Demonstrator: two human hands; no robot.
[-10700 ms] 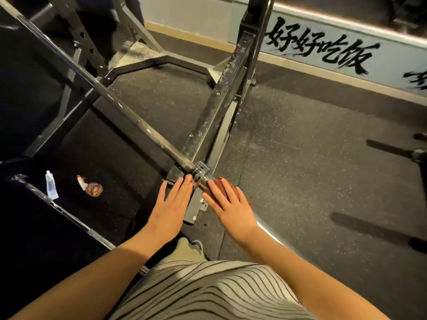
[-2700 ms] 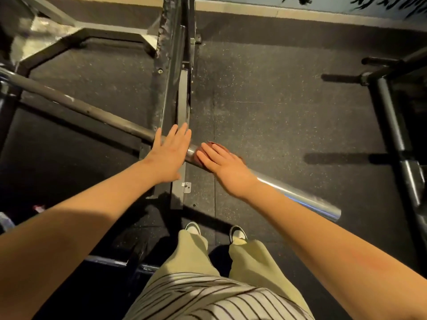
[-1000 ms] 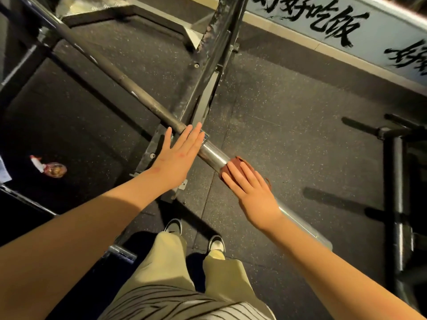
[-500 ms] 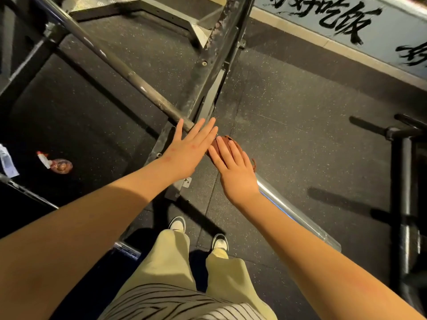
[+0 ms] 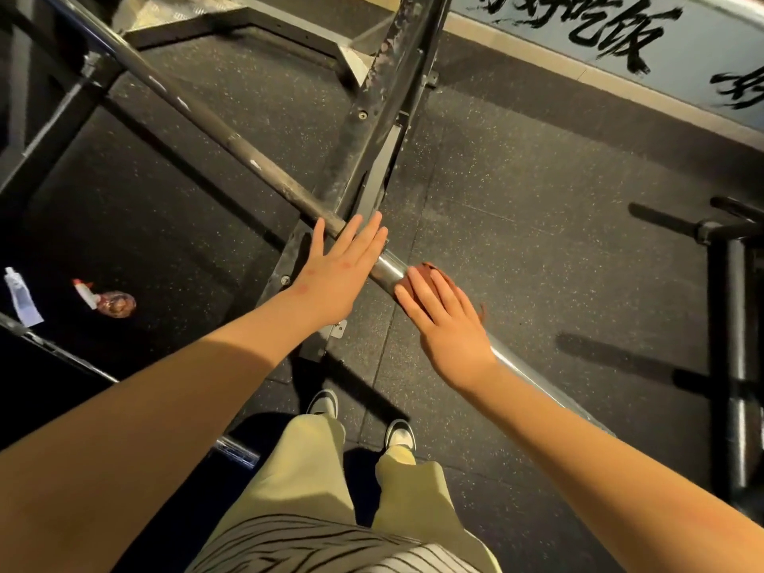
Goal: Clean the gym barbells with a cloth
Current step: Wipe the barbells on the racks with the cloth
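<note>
Right hand (image 5: 446, 320) is covering most of the cloth (image 5: 426, 270) (only a brown edge showing). Forearm (image 5: 578, 440) is hiding the barbell (image 5: 231, 142) sleeve end; the top-left edge is cutting off its far end. Floor bottle (image 5: 111, 301) label is showing too small to read.

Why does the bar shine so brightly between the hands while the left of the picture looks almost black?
Head view: warm, hard light glints off the polished barbell between the left hand and the right hand, which presses the cloth; sharp shadows cross the floor at right; its left side lies in deep shade, dimming the small bottle; the wide lens bows straight edges.
</note>
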